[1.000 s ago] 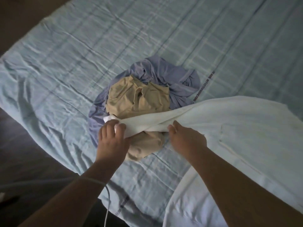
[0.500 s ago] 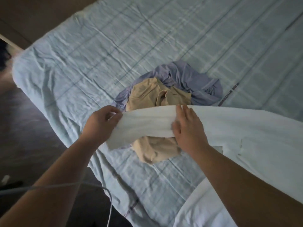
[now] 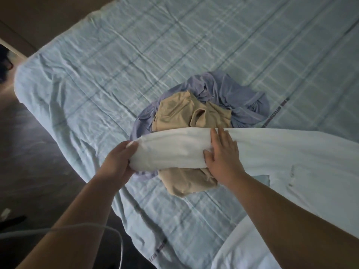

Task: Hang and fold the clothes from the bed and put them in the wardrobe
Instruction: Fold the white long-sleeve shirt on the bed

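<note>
left hand [image 3: 118,162] grips white garment [image 3: 174,150] sleeve end | right hand [image 3: 223,158] flat, pressing it | over beige garment [image 3: 184,113]

White cable [image 3: 121,249] loops low-left over dark floor [image 3: 38,171], small white scrap [image 3: 5,212] nr edge

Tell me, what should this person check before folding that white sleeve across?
1. Left hand grips the end of the sleeve: ok.
2. Right hand lies flat on the white shirt, pinning where the sleeve starts: ok.
3. Sleeve untwisted between the hands: ok.
4. Flat surface under the sleeve: not ok; it lies across the tan garment and the lilac garment.
5. Rest of the shirt spread flat: cannot tell; it runs out of view on the right.
</note>
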A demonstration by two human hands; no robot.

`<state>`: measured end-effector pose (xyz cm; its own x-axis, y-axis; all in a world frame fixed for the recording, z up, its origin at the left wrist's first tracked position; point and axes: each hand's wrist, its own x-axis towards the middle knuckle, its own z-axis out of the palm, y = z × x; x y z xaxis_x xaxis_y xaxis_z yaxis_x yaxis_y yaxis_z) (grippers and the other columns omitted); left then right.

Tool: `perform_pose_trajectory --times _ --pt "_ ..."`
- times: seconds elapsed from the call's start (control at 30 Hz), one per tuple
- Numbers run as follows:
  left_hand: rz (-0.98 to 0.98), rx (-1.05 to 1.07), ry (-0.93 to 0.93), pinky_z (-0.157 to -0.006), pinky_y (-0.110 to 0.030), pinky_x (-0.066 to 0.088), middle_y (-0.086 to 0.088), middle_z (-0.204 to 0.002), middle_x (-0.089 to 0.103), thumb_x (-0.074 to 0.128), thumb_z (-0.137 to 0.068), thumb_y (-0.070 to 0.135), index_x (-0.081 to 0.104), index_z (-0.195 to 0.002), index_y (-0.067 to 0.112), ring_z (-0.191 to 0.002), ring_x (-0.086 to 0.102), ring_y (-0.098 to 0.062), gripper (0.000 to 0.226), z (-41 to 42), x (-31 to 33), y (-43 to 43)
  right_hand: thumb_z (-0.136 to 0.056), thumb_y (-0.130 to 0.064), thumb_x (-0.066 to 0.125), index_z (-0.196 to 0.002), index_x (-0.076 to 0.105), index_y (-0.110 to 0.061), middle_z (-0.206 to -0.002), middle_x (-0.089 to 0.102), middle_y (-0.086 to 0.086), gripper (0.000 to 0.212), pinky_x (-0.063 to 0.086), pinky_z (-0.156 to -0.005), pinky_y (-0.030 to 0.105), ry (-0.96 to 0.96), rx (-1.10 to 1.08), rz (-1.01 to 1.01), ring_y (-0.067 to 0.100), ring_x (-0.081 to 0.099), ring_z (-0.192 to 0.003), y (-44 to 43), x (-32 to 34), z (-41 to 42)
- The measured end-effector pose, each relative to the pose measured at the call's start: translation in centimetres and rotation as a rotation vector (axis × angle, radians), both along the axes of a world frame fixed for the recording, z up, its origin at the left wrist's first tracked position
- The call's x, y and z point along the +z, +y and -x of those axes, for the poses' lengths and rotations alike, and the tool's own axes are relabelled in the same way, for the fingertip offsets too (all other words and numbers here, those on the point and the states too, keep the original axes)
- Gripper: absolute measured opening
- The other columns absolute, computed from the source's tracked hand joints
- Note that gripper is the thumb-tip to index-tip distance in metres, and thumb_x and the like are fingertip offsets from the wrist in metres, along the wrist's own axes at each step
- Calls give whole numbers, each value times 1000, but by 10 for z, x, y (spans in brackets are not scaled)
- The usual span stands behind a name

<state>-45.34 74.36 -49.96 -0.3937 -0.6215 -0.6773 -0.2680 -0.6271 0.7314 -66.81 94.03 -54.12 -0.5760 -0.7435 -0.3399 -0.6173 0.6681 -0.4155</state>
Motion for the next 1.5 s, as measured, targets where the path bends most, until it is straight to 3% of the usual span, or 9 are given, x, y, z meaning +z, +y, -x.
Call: perform_pose_trajectory --times 0.13,0.4,0.5,0.6,0.7,0.8,1.07,1.23,1.5 --pt "114 -11 149 -48 -34 50 -19 -84 60 54 -98 21 56 -107 3 -65 58 -30 20 24 57 14 -85 -2 53 -124 56 -22 -130 56 -4 44 45 -103 40 -225 -304 429 12 51 -121 -5 66 -19" --pt "-33 -328 338 -74 -36 57 -16 -108 70 40 -96 52 65 -107 6 -91 66 -28 54 157 92 127 -102 -31 42 -112 67 -13 -107 74 9 33 54 -93 51 -1259 -1033 779 23 70 -99 48 140 10" --pt "179 -489 381 -89 -43 56 -8 -107 70 46 -98 21 66 -102 15 -99 68 -27 21 181 82 165 -101 -22 49 -119 65 -9 -114 71 14 27 52 -96 52 -1078 -1139 788 28 67 -109 91 126 41" --pt "813 -585 140 -92 -36 50 9 -102 67 45 -88 4 64 -100 25 -98 63 -16 31 195 59 188 -100 -18 52 -112 68 -15 -113 71 9 21 54 -94 49 -911 -1286 761 27 66 -109 133 115 71" --pt "1307 -768 8 -109 -40 36 -10 -132 58 47 -88 15 57 -129 9 -126 50 -31 43 216 21 218 -98 -16 52 -107 69 -18 -108 71 4 18 55 -91 45 -821 -1350 747 23 66 -105 176 109 98" --pt "1358 -1042 -72 -116 -54 25 -15 -157 33 36 -98 37 37 -151 15 -147 23 -36 57 239 -11 266 -96 -7 48 -95 70 -12 -88 73 4 22 58 -86 45 -706 -1339 747 24 68 -92 222 109 116" --pt "1444 -1464 52 -120 -55 7 -9 -165 3 35 -94 63 5 -158 30 -152 2 -29 78 285 -33 395 -92 -10 51 -107 66 -16 -109 70 3 22 55 -90 47 -592 -1449 817 23 66 -106 377 94 128" --pt "1531 -1641 -43 -121 -52 0 -9 -165 -8 57 -80 19 -7 -156 31 -151 -6 -32 100 290 -43 457 -93 -10 52 -98 67 -17 -113 68 5 17 55 -87 41 -662 -1637 917 22 66 -101 465 70 122" --pt "1605 -1807 -31 -119 -56 11 -11 -165 9 61 -83 32 10 -157 28 -151 8 -35 90 285 -61 514 -94 -19 53 -83 55 -12 -78 57 8 13 34 -53 27 -89 -1397 219 26 54 -75 565 40 96"
